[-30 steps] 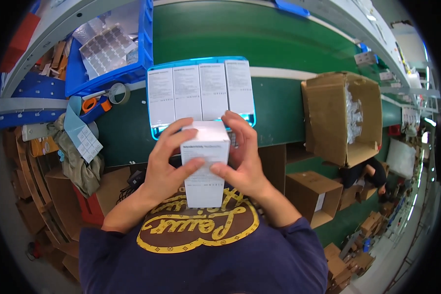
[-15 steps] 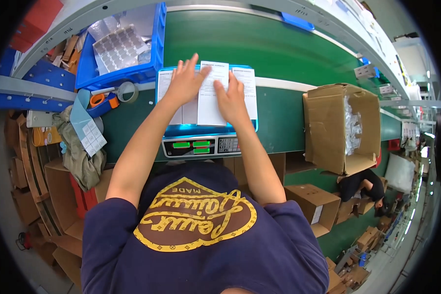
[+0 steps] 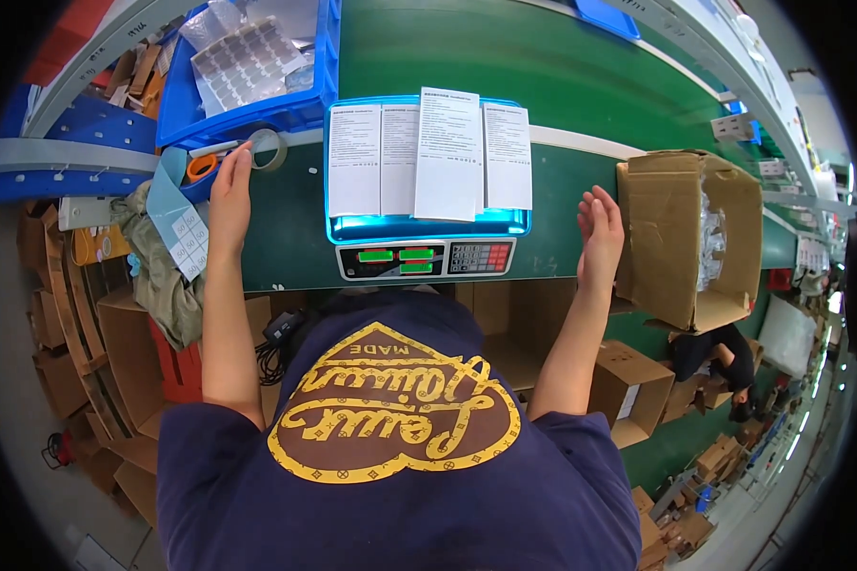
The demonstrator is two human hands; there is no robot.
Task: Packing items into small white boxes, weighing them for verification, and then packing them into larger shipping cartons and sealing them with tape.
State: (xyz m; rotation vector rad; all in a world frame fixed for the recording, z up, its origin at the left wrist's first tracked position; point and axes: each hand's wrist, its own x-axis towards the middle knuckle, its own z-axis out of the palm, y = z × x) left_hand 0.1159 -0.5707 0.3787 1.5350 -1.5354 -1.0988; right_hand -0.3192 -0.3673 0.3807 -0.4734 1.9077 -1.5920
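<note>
A digital weighing scale (image 3: pixel 427 259) with a shiny blue pan stands at the bench's front edge, its display windows lit green and red. Several white leaflets (image 3: pixel 448 152) covered in small print lie side by side on the pan; one overlaps its neighbours and sits slightly forward. My left hand (image 3: pixel 230 205) is raised left of the scale beside the tape rolls, fingers stretched out, holding nothing. On the other side, between scale and cardboard box, my right hand (image 3: pixel 600 238) is empty with its fingers loosely extended. Neither hand touches the leaflets.
Behind the left hand stands a blue bin (image 3: pixel 330 57) holding label sheets and plastic. An orange tape roll (image 3: pixel 200 168) and a clear tape roll (image 3: pixel 269 150) lie nearby. To the right is an open cardboard box (image 3: pixel 671 238) with clear plastic inside. A person (image 3: pixel 719 357) crouches farther right.
Both hands have come off the leaflets and spread apart, the left hand to the left, the right hand to the right. The leaflets stay on the scale. The whole view has shifted slightly.
</note>
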